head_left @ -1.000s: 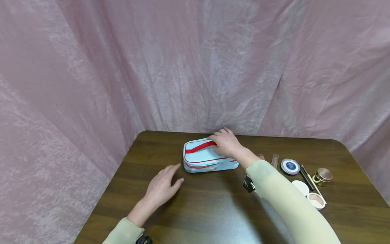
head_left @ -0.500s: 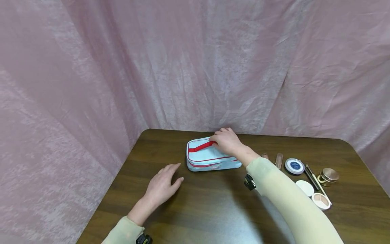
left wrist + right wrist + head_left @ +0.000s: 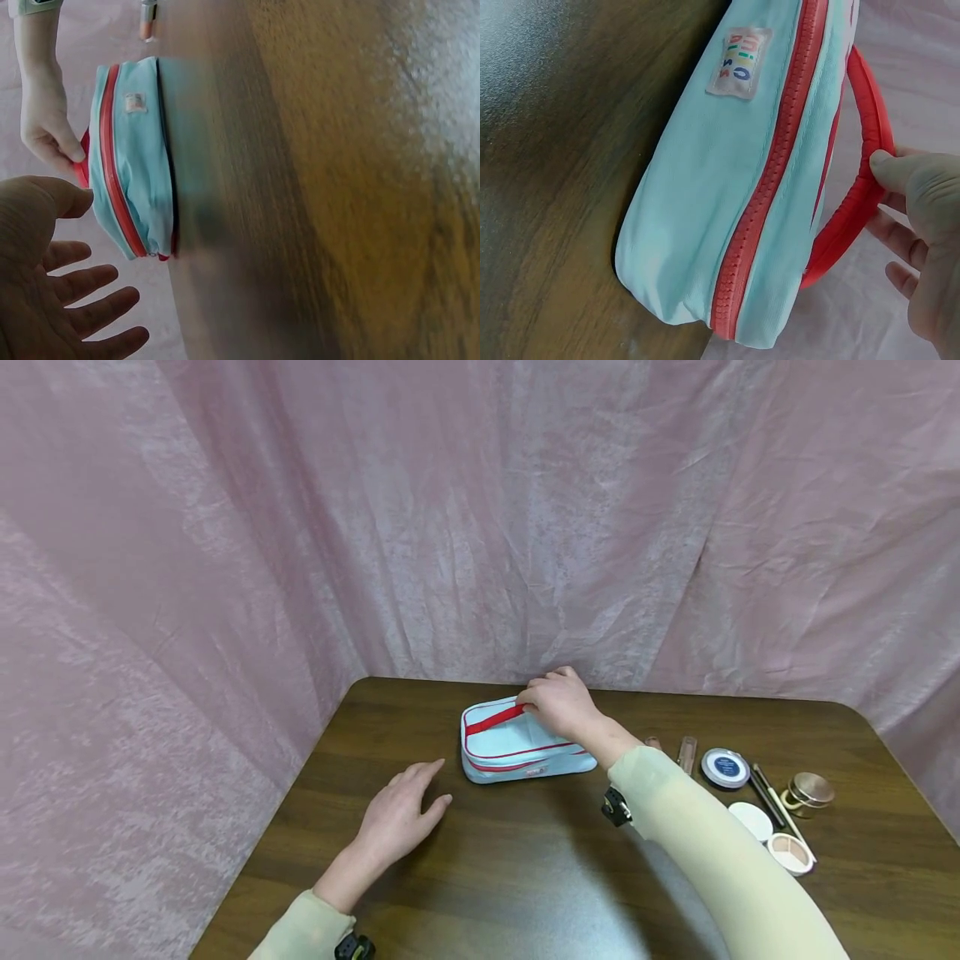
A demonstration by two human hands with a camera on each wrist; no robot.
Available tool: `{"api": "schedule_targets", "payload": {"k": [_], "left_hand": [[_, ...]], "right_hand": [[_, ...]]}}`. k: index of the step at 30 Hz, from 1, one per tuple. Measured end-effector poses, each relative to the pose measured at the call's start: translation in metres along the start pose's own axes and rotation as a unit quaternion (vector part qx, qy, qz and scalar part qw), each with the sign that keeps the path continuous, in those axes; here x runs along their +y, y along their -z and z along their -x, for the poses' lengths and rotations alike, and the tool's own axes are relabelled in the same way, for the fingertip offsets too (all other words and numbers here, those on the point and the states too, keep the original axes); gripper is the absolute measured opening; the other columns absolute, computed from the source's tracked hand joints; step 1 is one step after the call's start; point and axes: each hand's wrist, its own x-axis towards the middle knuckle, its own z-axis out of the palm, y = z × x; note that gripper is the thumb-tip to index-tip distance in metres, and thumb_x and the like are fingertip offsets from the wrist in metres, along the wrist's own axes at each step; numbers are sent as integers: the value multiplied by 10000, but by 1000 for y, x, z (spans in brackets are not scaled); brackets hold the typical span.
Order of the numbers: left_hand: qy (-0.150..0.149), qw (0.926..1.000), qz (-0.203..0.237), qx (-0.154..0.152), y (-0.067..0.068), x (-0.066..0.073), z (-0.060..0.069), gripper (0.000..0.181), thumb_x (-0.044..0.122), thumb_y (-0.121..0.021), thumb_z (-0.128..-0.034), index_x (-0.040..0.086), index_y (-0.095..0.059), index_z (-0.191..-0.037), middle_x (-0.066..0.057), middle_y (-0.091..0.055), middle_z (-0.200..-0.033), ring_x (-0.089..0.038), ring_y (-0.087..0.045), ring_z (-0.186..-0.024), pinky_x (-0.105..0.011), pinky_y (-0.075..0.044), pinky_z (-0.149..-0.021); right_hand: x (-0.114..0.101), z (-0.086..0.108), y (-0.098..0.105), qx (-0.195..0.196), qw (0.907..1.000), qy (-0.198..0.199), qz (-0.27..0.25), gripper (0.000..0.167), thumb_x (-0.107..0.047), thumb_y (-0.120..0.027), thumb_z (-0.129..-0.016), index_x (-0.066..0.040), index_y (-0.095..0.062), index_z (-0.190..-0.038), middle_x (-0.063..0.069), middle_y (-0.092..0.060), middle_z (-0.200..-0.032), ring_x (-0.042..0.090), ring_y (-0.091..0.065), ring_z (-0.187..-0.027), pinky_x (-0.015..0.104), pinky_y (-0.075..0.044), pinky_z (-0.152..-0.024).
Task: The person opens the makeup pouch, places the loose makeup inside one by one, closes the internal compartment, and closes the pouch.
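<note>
A light blue makeup bag with red piping lies on the dark wooden table. Its red zipper runs along the front and looks closed in the right wrist view. My right hand pinches the red handle between thumb and fingers, and the handle is raised in an arch off the lid. To the front left of the bag, my left hand hovers with spread fingers and holds nothing. In the left wrist view the fingers are apart from the bag.
At the right lie a round compact, a lip gloss tube, slim pencils, a white lid, a pan of powder and a gold-lidded jar. A pink curtain hangs behind the table.
My right hand has risen slightly, pulling the handle up from the lid. The bag has barely shifted, and the left hand keeps its pose. The view has turned a little left.
</note>
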Motion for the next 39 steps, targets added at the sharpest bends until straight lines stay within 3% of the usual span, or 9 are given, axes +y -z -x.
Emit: {"api": "schedule_targets", "payload": {"k": [12, 20, 25, 31, 39], "left_hand": [[-39, 10000, -4, -58, 1, -2, -1, 577, 367, -690, -979, 135, -541, -1485, -92, -582, -1422, -302, -557, -1291, -518, -480, -1010], [-103, 9999, 14, -103, 1, -3, -4, 556, 359, -673, -987, 140, -546, -1482, -84, -588, -1413, -299, -562, -1283, -512, -492, -995], [-56, 9994, 295, -169, 3, -1, -10, 568, 371, -678, -987, 157, -537, -1493, -75, -571, -1438, -295, -545, -1312, -525, -484, -1005], [-38, 9984, 503, -238, 3, 3, -13, 571, 361, -687, -987, 169, -528, -1500, -64, -555, -1459, -293, -529, -1330, -535, -485, -998], [-152, 9980, 460, -406, -2, 11, -12, 561, 370, -663, -1001, 163, -522, -1503, -49, -564, -1449, -286, -525, -1333, -511, -475, -1016]], "right_hand": [[5, 17, 34, 338, 9991, 149, -196, 157, -153, -755, -928, -203, -817, -1064, -23, -739, -969, 230, -657, -954, 471, -390, -967], [8, 40, 66, 506, 9979, 343, -207, 152, -140, -745, -934, -189, -810, -1062, -30, -735, -971, 212, -655, -950, 457, -399, -972], [9, 57, 80, 605, 9974, 397, -67, 153, -135, -756, -925, -167, -802, -1068, -26, -732, -974, 220, -649, -948, 446, -407, -944], [10, 80, 88, 783, 9954, 545, -10, 155, -116, -779, -902, -154, -800, -1052, -26, -728, -948, 226, -651, -923, 440, -414, -942], [13, 112, 85, 790, 9955, 528, -20, 151, -119, -775, -896, -158, -798, -1040, -31, -716, -935, 218, -651, -911, 430, -418, -920]]}}
